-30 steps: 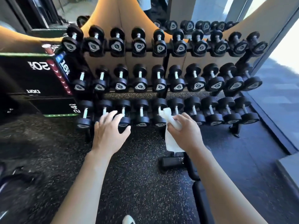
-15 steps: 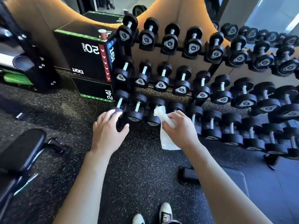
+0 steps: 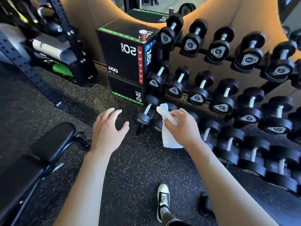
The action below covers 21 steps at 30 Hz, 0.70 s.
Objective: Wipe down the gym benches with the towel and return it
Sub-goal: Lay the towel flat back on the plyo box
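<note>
Both forearms bare to the frame edge; no sleeves, no wrist items visible. Left hand (image 3: 108,130) and right hand (image 3: 183,128) ungloved. One foot in view: black low-top canvas shoe (image 3: 162,200) with white toe cap, white sole edge, white laces. Dark grey sock (image 3: 167,216) above the shoe.

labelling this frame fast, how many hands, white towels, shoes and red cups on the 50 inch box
hands: 2 (left hand, right hand)
white towel: 1
shoe: 1
red cup on the box: 1
total: 5
</note>
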### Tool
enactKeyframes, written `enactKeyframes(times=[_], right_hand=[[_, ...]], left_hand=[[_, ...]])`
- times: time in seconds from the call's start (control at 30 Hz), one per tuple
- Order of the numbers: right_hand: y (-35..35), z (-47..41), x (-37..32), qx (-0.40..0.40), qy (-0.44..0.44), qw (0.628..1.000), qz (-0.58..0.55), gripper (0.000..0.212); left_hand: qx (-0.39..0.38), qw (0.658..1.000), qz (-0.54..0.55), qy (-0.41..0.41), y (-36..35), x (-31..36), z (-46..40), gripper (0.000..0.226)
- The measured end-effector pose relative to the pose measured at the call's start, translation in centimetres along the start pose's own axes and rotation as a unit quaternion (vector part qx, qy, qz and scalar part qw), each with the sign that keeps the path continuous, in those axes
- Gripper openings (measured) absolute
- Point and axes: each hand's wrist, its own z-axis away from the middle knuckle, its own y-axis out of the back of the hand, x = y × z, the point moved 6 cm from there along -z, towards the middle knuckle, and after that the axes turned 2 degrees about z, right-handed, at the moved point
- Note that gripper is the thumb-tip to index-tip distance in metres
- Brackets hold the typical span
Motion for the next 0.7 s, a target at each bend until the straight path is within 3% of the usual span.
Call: enactKeyframes(times=[0.33, 0.7], right_hand=[[-2.6, -14.4, -0.1, -0.038, 0.044, 0.998, -0.036, 0.014], [-10.3, -24.8, -6.1, -0.054, 0.049, 0.997, -0.036, 0.015]], left_hand=[[0.021, 0.999, -0.012, 0.049, 0.9, -0.6, -10.6, 0.055], [0.036, 0.996, 0.0, 0.083, 3.7, -9.8, -20.7, 0.054]])
